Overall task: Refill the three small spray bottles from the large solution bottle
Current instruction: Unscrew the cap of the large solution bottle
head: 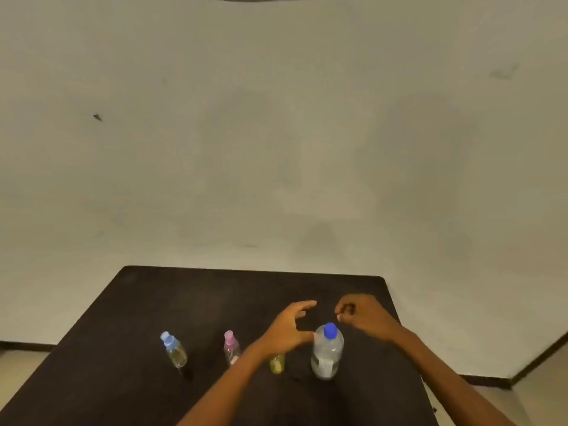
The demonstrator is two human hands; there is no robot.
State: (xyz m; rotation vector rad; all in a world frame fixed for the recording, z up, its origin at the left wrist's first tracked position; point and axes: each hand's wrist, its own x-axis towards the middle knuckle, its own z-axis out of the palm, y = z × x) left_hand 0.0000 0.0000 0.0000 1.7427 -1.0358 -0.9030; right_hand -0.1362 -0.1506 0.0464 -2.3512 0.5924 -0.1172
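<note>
Now left hand [287, 329] spreads wide, right hand [364, 318] curls (empty) beside large bottle [327, 352].

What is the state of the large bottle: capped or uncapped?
Capped: a blue cap sits atop the large bottle.

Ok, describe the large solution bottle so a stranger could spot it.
On the black table, four bottles stand in a row. The large solution bottle is rightmost, much wider than the three small spray bottles, with a dark blue cap.
</note>
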